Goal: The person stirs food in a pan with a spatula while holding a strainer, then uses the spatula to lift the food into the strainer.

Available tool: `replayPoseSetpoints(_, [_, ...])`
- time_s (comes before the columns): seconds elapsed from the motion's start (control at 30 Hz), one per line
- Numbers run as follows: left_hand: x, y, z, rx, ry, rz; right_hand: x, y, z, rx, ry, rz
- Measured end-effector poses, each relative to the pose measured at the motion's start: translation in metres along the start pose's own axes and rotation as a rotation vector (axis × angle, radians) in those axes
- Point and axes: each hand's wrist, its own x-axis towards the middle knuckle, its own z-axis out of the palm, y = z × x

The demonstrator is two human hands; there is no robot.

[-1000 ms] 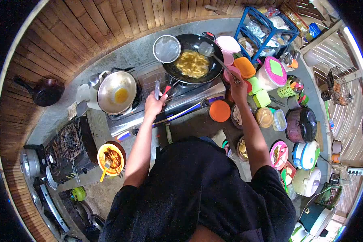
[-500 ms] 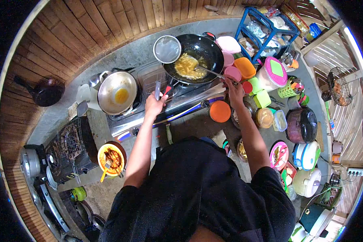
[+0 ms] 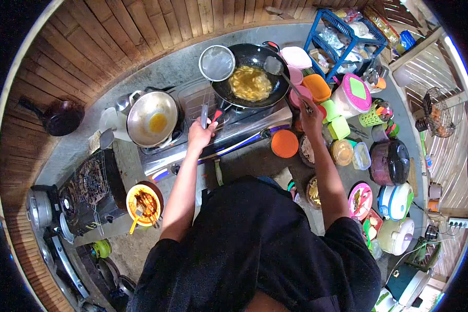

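My left hand [image 3: 200,135] is closed around the grey handle of a strainer [image 3: 217,63], beside the wok's red and black handle; whether it also grips that handle, I cannot tell. The strainer's round mesh overlaps the left rim of a black wok [image 3: 280,89] on the stove. Pale yellow pieces of food [image 3: 250,83] lie in bubbling oil in the wok. Closed on the handle of a metal spatula [image 3: 273,65], my right hand [image 3: 311,118] is to the right of the wok. The spatula's blade is over the wok's right side, apart from the food.
Left of the wok, a metal pan [image 3: 140,127] with yellowish liquid sits on the stove [image 3: 192,148]. Colourful containers, including an orange one [image 3: 284,143], crowd the right side. A blue rack [image 3: 343,39] stands behind them. A bowl of red sauce [image 3: 145,205] is at left.
The spatula has come away from the food, its blade moving up and right toward the wok's right side. My right hand has shifted slightly right; my left hand stays nearly in place.
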Motion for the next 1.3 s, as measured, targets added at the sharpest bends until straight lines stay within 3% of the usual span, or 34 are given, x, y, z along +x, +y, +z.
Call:
replayPoseSetpoints(0.07, [-0.002,0.002,0.0,-0.031,0.013,-0.003,0.0,0.002,-0.004,-0.006,0.038,-0.101])
replayPoseSetpoints(0.17, [-0.004,0.006,-0.001,-0.041,0.01,-0.022,-0.007,0.003,-0.005,0.049,0.006,-0.009])
replayPoseSetpoints(0.23, [-0.002,0.002,-0.001,-0.045,0.007,-0.018,-0.015,-0.012,-0.009,0.207,-0.03,0.167])
replayPoseSetpoints(0.37, [-0.002,0.003,-0.001,-0.035,0.017,-0.002,-0.025,0.013,0.003,0.358,-0.082,0.203])
replayPoseSetpoints(0.43, [-0.001,0.002,0.0,-0.038,0.016,-0.001,-0.035,-0.007,0.008,0.605,-0.082,0.316])
replayPoseSetpoints(0.63, [0.0,0.0,0.0,-0.009,0.018,0.004,-0.031,-0.018,0.015,0.515,-0.083,0.172])
replayPoseSetpoints(0.77, [0.0,0.0,0.001,-0.024,0.024,0.005,-0.016,-0.007,0.015,0.445,-0.054,0.249])
replayPoseSetpoints(0.87, [0.005,-0.01,0.003,-0.007,0.02,0.029,-0.004,0.011,0.018,0.213,0.064,0.166])
replayPoseSetpoints(0.93, [0.005,-0.009,0.003,-0.027,0.02,0.025,0.002,0.018,0.019,0.029,0.187,-0.018])
replayPoseSetpoints(1.03, [0.004,-0.008,0.003,-0.038,0.017,0.014,0.005,0.019,0.016,-0.08,0.177,-0.009])
replayPoseSetpoints(1.17, [-0.002,0.001,0.0,-0.029,0.013,0.005,0.005,0.039,0.029,-0.086,0.182,0.007])
replayPoseSetpoints(1.23, [-0.002,0.001,0.0,-0.023,0.011,0.001,-0.001,0.032,0.031,0.113,0.097,0.177])
replayPoseSetpoints(1.3, [-0.001,0.001,-0.001,-0.014,0.01,0.0,-0.006,0.024,0.036,0.267,0.082,0.192])
